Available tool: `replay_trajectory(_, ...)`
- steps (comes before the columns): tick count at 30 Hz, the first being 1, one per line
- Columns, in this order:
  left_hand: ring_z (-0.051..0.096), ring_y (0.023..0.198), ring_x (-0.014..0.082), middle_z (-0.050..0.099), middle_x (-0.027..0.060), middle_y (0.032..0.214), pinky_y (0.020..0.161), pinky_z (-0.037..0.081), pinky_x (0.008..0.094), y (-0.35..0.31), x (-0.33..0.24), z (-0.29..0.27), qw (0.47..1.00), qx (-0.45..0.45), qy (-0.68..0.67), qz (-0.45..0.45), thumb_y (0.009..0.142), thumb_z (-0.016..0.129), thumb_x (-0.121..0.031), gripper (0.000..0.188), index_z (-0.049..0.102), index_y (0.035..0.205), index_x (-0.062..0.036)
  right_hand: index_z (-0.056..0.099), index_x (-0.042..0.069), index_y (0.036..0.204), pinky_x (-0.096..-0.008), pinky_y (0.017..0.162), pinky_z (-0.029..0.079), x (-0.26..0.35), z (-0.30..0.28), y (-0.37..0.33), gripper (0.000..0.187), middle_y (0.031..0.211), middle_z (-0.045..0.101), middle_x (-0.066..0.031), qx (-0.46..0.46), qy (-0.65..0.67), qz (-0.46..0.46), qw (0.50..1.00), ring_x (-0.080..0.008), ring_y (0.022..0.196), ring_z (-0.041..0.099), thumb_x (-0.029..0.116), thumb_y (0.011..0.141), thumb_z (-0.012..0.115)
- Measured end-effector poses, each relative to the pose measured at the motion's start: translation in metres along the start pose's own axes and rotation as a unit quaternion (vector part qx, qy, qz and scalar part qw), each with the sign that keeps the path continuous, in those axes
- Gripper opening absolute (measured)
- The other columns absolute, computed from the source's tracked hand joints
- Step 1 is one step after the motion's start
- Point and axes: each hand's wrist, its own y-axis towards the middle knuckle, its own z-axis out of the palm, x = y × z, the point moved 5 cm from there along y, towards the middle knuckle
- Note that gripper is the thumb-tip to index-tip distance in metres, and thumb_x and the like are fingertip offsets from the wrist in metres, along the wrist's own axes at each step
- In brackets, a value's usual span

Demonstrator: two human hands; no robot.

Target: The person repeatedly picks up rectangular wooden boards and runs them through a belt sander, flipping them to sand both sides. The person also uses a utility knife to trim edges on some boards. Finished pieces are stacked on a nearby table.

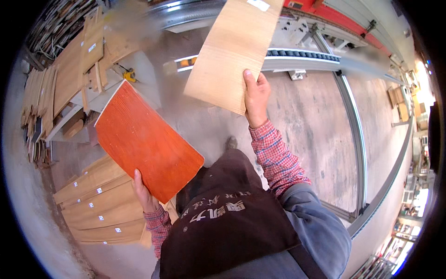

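Note:
My left hand (145, 194) grips a reddish-orange wood-grain panel (144, 142) by its lower left edge, thumb on the face and fingers hidden behind. The panel is tilted in front of my left side. Farther forward and to the right, my right hand (256, 95) is closed on the right edge of a light tan wood-grain board (232, 56), thumb on top. A white label (258, 5) sits near the board's far end, which runs out of the picture. The two pieces are apart.
Labelled tan boards (100, 204) lie at lower left. A workbench at left holds more boards (76, 69) and a yellow tool (130, 75). A metal roller rail (302, 56) and frame (355, 135) stand ahead and right. Red machinery (344, 23) is beyond.

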Motion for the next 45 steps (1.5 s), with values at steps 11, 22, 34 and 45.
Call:
replay_trajectory(11, 0.058, 0.120, 0.0253, 0.056, 0.0134, 0.136, 0.102, 0.048, 0.0404, 0.102, -0.043, 0.072, 0.999, 0.005, 0.038, 0.007, 0.101, 0.052, -0.024, 0.047, 0.045, 0.139, 0.0018, 0.062, -0.005, 0.108, -0.0288, 0.078, 0.048, 0.010, -0.104, 0.029, 0.031, 0.102, 0.067, -0.0090, -0.115, -0.110, -0.016, 0.987, -0.0131, 0.089, 0.060, 0.024, 0.099, 0.059)
replay_trajectory(22, 0.058, 0.117, 0.0235, 0.057, 0.0125, 0.133, 0.102, 0.047, 0.0368, 0.287, -0.033, 0.178, 0.995, 0.049, 0.087, -0.012, 0.100, 0.054, -0.027, 0.048, 0.047, 0.137, 0.0021, 0.061, -0.005, 0.115, -0.0287, 0.083, 0.050, 0.031, -0.138, 0.077, 0.031, 0.106, 0.068, -0.0102, -0.150, -0.061, 0.010, 0.987, -0.0141, 0.093, 0.063, 0.022, 0.100, 0.057)
replay_trajectory(34, 0.056, 0.123, 0.0325, 0.053, 0.0131, 0.141, 0.103, 0.048, 0.0479, 0.362, 0.037, 0.223, 0.970, 0.147, 0.043, -0.189, 0.101, 0.051, -0.036, 0.053, 0.044, 0.143, -0.0049, 0.062, -0.007, 0.110, -0.0273, 0.082, 0.048, 0.038, -0.159, 0.069, 0.028, 0.106, 0.068, -0.0087, -0.357, -0.066, -0.063, 0.930, -0.0118, 0.092, 0.061, 0.018, 0.097, 0.062)
replay_trajectory(45, 0.050, 0.131, 0.0276, 0.050, 0.0093, 0.144, 0.111, 0.039, 0.0450, 0.394, 0.022, 0.226, 0.937, 0.314, 0.146, -0.039, 0.101, 0.047, -0.040, 0.057, 0.040, 0.147, -0.0082, 0.066, -0.004, 0.106, -0.0304, 0.077, 0.049, 0.060, -0.174, 0.040, 0.034, 0.088, 0.067, -0.0058, -0.422, -0.370, -0.081, 0.824, -0.0170, 0.084, 0.061, 0.027, 0.099, 0.056)
